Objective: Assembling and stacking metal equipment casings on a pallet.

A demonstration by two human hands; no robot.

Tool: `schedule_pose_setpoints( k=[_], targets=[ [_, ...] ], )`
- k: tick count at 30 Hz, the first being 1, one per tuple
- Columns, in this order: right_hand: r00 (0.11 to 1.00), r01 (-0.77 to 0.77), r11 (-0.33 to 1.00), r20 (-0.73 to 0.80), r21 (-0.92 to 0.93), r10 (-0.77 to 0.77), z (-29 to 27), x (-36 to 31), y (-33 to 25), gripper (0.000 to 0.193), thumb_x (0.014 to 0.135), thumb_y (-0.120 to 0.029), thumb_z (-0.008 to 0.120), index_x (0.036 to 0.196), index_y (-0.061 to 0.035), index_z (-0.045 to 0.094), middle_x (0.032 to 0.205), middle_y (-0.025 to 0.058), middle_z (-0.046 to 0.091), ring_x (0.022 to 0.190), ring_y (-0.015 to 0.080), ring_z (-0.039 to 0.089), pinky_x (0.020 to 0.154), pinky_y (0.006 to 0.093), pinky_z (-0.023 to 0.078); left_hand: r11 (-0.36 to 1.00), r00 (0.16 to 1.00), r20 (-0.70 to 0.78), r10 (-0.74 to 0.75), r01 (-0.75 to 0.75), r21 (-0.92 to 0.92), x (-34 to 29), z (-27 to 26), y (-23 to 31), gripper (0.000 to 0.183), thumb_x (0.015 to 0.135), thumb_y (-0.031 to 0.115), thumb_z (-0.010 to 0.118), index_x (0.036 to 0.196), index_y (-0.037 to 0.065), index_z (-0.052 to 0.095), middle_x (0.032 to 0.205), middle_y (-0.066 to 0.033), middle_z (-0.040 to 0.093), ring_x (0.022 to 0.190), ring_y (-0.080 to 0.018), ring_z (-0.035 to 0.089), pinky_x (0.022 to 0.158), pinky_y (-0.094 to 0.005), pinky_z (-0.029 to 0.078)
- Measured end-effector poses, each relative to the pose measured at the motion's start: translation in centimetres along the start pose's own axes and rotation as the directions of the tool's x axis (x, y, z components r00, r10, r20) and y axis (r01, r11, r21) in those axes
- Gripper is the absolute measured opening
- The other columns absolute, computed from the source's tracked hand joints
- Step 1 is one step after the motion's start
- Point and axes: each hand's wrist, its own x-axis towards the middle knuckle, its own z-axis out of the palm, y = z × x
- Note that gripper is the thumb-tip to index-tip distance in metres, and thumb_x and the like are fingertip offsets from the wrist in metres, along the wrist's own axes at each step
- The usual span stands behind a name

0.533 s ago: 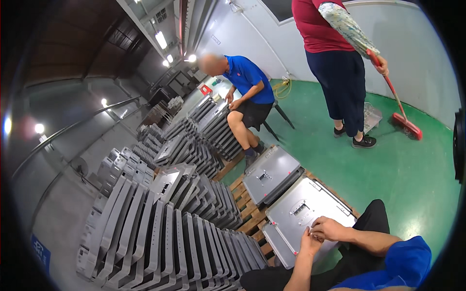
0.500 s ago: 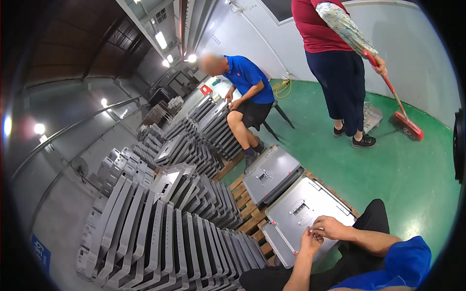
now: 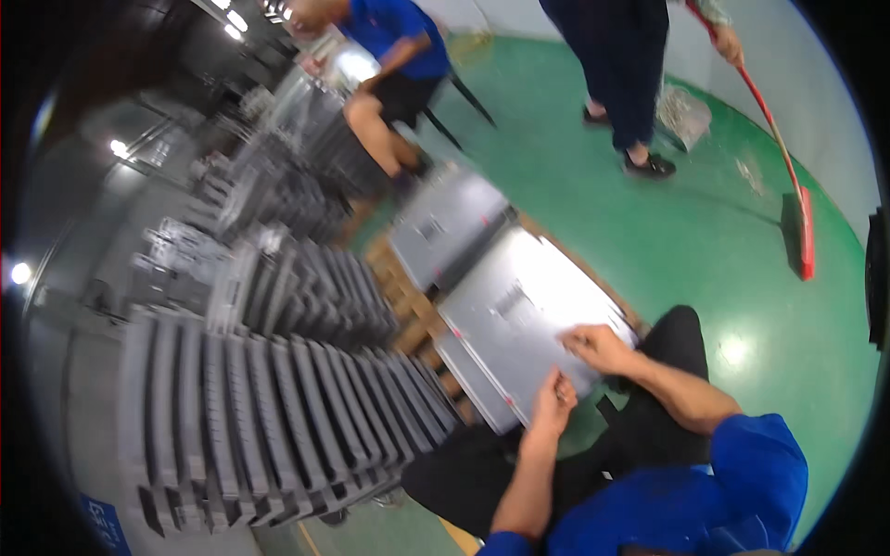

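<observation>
"Where are the hands now?"

"Apart, both at the near side of the grey panel (image 3: 491, 338). The right hand (image 3: 598, 348) is over its right part, fingers bent inward. The left hand (image 3: 553, 400) is lower, by the near edge, fingers curled up toward the thumb."

"Grasping anything?"

"I can't tell. The picture is smeared there, and a small piece could be hidden between the fingertips of either one."

"And the panel itself?"

"Lying flat right in front of the person, on a wooden pallet (image 3: 408, 313), with the edge of another panel jutting out beneath it. It has small red marks along its left edge and a blurred fitting around the middle. A second panel (image 3: 447, 222) lies just beyond it."

"What is to the left?"

"Closely stacked grey frames (image 3: 269, 408), filling much of that side, with a further stack (image 3: 301, 269) behind them."

"Anyone else around?"

"Two people. A seated person (image 3: 417, 46) in a blue shirt is on a dark-legged stool (image 3: 450, 125), past the second panel. A standing person (image 3: 616, 69) in dark trousers holds a red broom (image 3: 807, 236), its head down on the green floor (image 3: 742, 269). A pale dustpan (image 3: 684, 119) sits near that person's shoes."
</observation>
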Motion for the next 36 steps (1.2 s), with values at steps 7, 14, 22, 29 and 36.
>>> schedule_pose_setpoints(
  k=[7, 14, 22, 29, 36],
  targets=[
    [0.883, -0.463, 0.798, 0.120, 0.386, 0.454, -2.8, 1.5, 4.2, 0.011, 0.095, -0.010, 0.056, 0.100, -0.0003, 0.056, 0.091, 0.0076, 0.067, 0.079, 0.0112, 0.061, 0.069, 0.0262, 0.051, 1.000, 0.997, -0.071, -0.020, 0.020, -0.001, 0.5, -1.1, -3.6, 0.039, 0.099, 0.035, 0.046, 0.067, 0.013, 0.041, 0.059, 0.0043, 0.034, 0.051, -0.0076, 0.032, 0.047, -0.0233, 0.025],
    [0.806, -0.533, 0.731, -0.008, 0.426, 0.592, -3.6, 3.3, 9.9, 0.019, 0.090, -0.011, 0.065, 0.103, 0.0018, 0.060, 0.090, 0.0054, 0.064, 0.077, 0.0127, 0.063, 0.063, 0.0257, 0.051, 0.997, 0.997, -0.032, 0.070, -0.071, -0.025, 1.7, -1.7, -3.1, 0.040, 0.099, 0.035, 0.048, 0.067, 0.012, 0.043, 0.058, 0.0042, 0.033, 0.050, -0.0075, 0.031, 0.046, -0.0237, 0.025],
    [0.816, -0.535, 0.782, -0.045, 0.320, 0.576, 0.6, 3.1, 11.6, 0.017, 0.089, -0.007, 0.065, 0.100, 0.0053, 0.062, 0.084, 0.0067, 0.065, 0.069, 0.0118, 0.062, 0.057, 0.0247, 0.049, 0.905, 0.981, -0.170, 0.092, -0.154, -0.398, 3.2, -6.8, -3.5, 0.036, 0.098, 0.036, 0.048, 0.070, 0.014, 0.044, 0.055, 0.0048, 0.034, 0.047, -0.0088, 0.031, 0.042, -0.0244, 0.024],
    [0.809, -0.506, 0.860, -0.379, -0.062, 0.449, -1.3, 1.3, 13.2, 0.019, 0.084, -0.015, 0.067, 0.097, -0.0018, 0.071, 0.074, 0.0089, 0.069, 0.062, 0.0115, 0.063, 0.060, 0.0269, 0.051, 0.847, 0.975, -0.179, 0.130, -0.203, -0.491, 2.7, -9.8, -4.3, 0.037, 0.098, 0.038, 0.048, 0.069, 0.014, 0.047, 0.053, 0.0044, 0.034, 0.043, -0.0098, 0.030, 0.040, -0.0253, 0.025],
    [0.863, -0.457, 0.805, -0.407, -0.378, 0.299, -3.0, -0.6, 12.5, 0.023, 0.079, -0.018, 0.066, 0.096, -0.0040, 0.072, 0.082, 0.0169, 0.070, 0.070, 0.0278, 0.068, 0.068, 0.0354, 0.053, 0.837, 0.983, -0.161, 0.089, -0.161, -0.523, 3.3, -9.3, -4.8, 0.036, 0.097, 0.037, 0.051, 0.070, 0.014, 0.049, 0.055, 0.0038, 0.036, 0.045, -0.0092, 0.033, 0.042, -0.0249, 0.025]
  ],
)
